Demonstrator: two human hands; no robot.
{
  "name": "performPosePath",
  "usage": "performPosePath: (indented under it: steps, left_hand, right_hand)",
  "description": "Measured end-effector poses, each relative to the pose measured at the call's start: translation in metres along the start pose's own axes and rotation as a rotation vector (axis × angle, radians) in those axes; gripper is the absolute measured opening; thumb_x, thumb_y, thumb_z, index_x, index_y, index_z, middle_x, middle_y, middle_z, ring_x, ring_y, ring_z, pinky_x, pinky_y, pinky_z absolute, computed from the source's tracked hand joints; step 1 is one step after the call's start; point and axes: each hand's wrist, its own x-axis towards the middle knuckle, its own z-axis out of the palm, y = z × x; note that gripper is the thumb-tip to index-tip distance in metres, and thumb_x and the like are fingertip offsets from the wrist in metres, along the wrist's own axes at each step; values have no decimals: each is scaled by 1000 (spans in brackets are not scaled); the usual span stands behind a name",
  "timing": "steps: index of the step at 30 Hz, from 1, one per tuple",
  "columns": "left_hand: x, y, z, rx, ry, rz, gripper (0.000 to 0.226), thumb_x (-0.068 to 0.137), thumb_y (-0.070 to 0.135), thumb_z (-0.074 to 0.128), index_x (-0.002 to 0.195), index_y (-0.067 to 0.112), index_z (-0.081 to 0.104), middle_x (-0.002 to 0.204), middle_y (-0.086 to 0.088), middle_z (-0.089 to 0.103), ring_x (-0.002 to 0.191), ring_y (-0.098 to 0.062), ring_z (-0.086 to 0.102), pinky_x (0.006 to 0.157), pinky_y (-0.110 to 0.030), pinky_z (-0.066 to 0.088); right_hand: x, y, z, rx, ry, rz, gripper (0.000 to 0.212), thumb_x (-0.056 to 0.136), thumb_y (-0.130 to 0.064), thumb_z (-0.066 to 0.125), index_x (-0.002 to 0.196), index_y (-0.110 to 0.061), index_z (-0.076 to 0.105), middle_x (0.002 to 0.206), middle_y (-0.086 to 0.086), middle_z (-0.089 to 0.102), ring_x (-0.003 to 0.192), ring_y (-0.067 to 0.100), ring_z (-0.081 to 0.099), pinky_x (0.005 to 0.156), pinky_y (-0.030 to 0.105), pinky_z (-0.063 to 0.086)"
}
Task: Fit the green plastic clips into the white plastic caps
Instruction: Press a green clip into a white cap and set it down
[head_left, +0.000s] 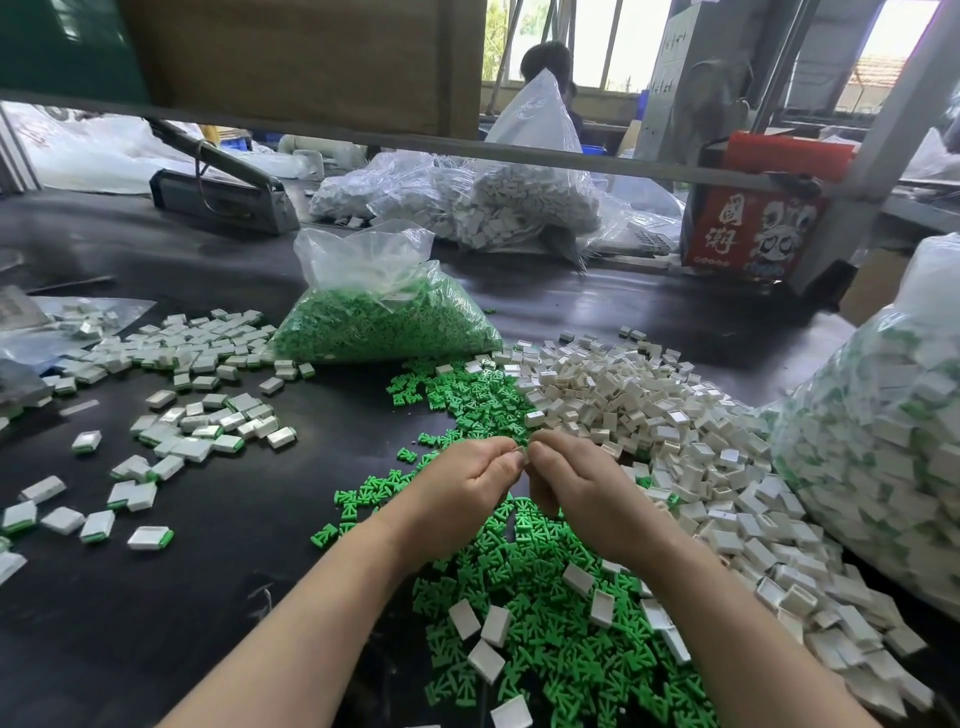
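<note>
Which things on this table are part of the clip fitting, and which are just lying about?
Part of the job:
- loose green clips
- white caps
- small white piece pinched between left hand and right hand
- finished pieces
- bag of green clips

Lying about:
- red box
- bag sealer

Red box (748, 228) reads "国潮".

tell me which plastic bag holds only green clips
The open-topped bag standing mid-table behind the loose green clips; the other bags hold white caps.
</note>
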Motion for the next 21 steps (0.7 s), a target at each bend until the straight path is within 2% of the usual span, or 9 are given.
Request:
performPosePath:
  steps: [3,5,6,10,13,15,17,19,21]
  left_hand:
    - [-1,2,1,-52,-10,4,28,91,37,41,73,19,53,64,10,43,62,-10,38,60,-33,34]
    - [-1,4,1,-59,-23,6,36,91,36,41,80,4,54,69,2,45,65,-12,41,63,-35,36]
    - [-1,4,1,-62,-29,7,37,90,36,41,81,3,55,70,1,46,65,-12,41,63,-34,36]
    - [-2,6,1,-70,-72,-21,30,89,36,40,78,15,58,60,18,47,58,-4,40,58,-24,34]
    - [-1,6,1,-91,-117,-38,27,90,34,39,78,21,60,55,21,49,55,0,40,57,-21,34]
    - [-2,6,3,-119,-135,-46,34,90,32,39,86,9,63,58,19,49,56,-2,41,57,-22,36]
    - [-2,6,3,-118,-149,-42,43,90,31,38,97,-4,63,65,10,52,59,-6,43,59,-23,38]
    - [-1,5,4,-78,-164,-26,44,90,30,37,99,-4,63,72,0,54,62,-8,46,62,-24,40]
    - [0,5,5,-47,-166,-29,42,89,31,36,97,0,64,73,-1,55,64,-6,47,63,-23,42]
  right_hand:
    - [-1,3,4,5,13,-14,37,103,-21,37,67,-19,44,62,-4,46,55,8,38,57,37,33]
    - [0,3,7,14,34,-40,37,99,-26,35,65,-18,44,60,-4,45,54,8,37,57,38,33]
    - [0,3,8,29,44,-46,36,96,-29,34,64,-16,45,59,-3,45,54,9,37,57,40,34]
    - [1,7,10,24,63,-54,43,94,-37,32,59,-17,46,54,-7,45,51,5,38,54,37,33]
    - [0,12,12,-16,68,-48,47,95,-42,32,57,-18,46,49,-8,43,47,5,36,51,37,31]
    - [1,14,14,16,79,-42,49,96,-42,32,54,-22,47,45,-9,42,44,5,34,49,35,29]
    - [0,16,15,47,80,-49,51,97,-39,33,51,-25,52,42,-11,45,41,5,37,46,24,28]
    - [0,17,16,22,60,-46,52,98,-36,32,56,-22,60,43,-14,50,41,4,41,47,20,28]
    - [-1,18,18,-22,62,-34,52,101,-33,33,59,-19,60,45,-16,51,44,4,42,48,22,29]
